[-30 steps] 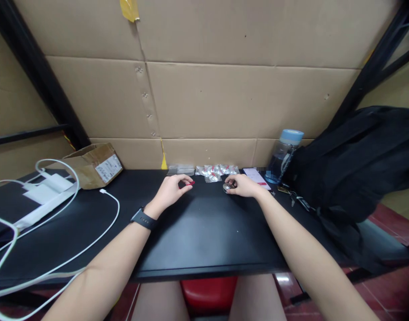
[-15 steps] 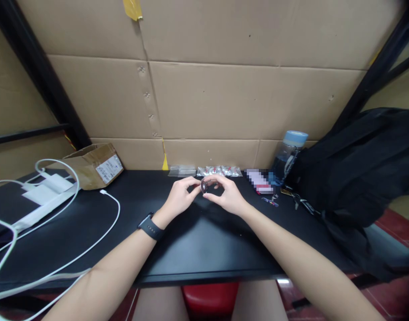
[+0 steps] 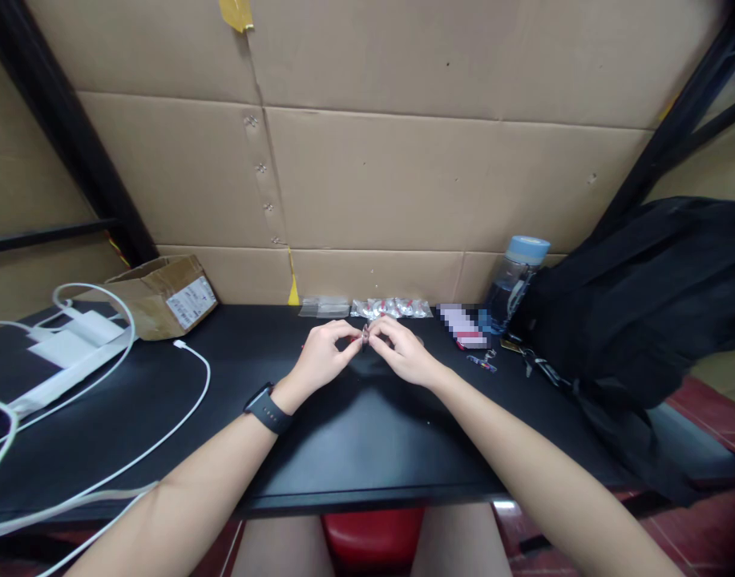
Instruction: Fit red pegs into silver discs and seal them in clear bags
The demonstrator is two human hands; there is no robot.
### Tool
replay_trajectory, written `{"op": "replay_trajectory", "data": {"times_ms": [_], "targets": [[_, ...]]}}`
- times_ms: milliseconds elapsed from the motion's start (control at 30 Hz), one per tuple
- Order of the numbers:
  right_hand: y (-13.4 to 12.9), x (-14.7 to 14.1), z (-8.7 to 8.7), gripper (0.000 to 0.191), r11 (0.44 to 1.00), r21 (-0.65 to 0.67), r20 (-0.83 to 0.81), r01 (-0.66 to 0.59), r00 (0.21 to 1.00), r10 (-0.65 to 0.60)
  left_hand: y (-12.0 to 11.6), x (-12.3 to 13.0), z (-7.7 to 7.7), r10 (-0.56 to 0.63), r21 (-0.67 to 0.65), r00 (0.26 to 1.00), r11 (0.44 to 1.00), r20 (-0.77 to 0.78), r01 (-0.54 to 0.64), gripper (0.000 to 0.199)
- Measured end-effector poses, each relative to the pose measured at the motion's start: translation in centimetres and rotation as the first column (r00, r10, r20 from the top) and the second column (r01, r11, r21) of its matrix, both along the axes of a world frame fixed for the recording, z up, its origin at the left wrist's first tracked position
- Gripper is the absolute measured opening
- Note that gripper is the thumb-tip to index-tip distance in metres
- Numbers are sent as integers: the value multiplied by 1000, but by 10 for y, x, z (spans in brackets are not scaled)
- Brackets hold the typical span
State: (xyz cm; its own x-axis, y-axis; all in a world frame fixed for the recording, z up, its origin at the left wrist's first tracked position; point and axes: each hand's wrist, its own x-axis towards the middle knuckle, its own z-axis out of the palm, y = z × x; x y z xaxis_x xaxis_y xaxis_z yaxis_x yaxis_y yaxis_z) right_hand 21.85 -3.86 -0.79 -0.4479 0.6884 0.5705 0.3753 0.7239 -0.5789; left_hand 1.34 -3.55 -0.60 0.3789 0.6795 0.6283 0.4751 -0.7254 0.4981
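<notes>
A small round disc (image 3: 365,335), dark when seen face-on, is held up over the black table between my hands, turned nearly edge-on. My left hand (image 3: 324,353), with a dark watch on its wrist, pinches one side between thumb and fingertips. From the other side, the thumb and fingers of my right hand (image 3: 406,353) are closed on it as well. Fingertips cover much of the disc, so its exact kind is hidden. Behind the hands, by the cardboard wall, lie several small shiny items in clear packets (image 3: 391,308).
Flat clear bags (image 3: 324,307) lie beside the packets. An open cardboard box (image 3: 163,298), a white power strip (image 3: 72,373) and a looping white cable (image 3: 206,377) are on the left. A water bottle (image 3: 514,284), a keychain (image 3: 483,363) and a black backpack (image 3: 649,296) stand right.
My right fingers, spread around the disc before, have closed in on it. The disc has turned from showing its dark face to nearly edge-on. The view has shifted slightly.
</notes>
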Motion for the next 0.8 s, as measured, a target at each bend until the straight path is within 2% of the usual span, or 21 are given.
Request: {"op": "replay_trajectory", "data": {"times_ms": [133, 300, 400, 433, 500, 567, 633, 700, 800], "targets": [[6, 3, -4, 15, 997, 33, 30, 77, 997, -78, 6, -4, 0, -18, 15, 992, 1000, -124, 20, 18], [12, 21, -3, 20, 982, 101, 216, 160, 960, -179, 28, -40, 7, 236, 84, 944, 971, -229, -222, 28], [14, 31, -2, 23, 982, 97, 258, 162, 949, -182, 33, -59, 12, 293, 46, 926, 956, -238, -291, 24], [15, 33, -1, 22, 983, 97, 260, 158, 949, -178, 31, -60, 13, 267, 14, 939, 963, -214, -271, 22], [14, 32, 0, 19, 987, 91, 250, 135, 956, -154, 24, -51, 13, 133, -49, 980, 989, -147, -141, 23], [12, 28, 1, 14, 993, 78, 229, 94, 967, -110, 14, -32, 9, -76, -93, 991, 993, -110, 66, 41], [9, 24, 3, 12, 997, 65, 214, 47, 975, -60, 6, -11, 3, -210, -117, 974, 973, -88, 199, 52], [6, 21, 4, 12, 998, 54, 195, 24, 980, -34, 2, 3, -4, -244, -147, 967, 961, -66, 233, 44], [5, 19, 4, 12, 996, 67, 152, 61, 986, -70, 3, 7, -10, -224, -198, 970, 959, -92, 202, 30]]}}
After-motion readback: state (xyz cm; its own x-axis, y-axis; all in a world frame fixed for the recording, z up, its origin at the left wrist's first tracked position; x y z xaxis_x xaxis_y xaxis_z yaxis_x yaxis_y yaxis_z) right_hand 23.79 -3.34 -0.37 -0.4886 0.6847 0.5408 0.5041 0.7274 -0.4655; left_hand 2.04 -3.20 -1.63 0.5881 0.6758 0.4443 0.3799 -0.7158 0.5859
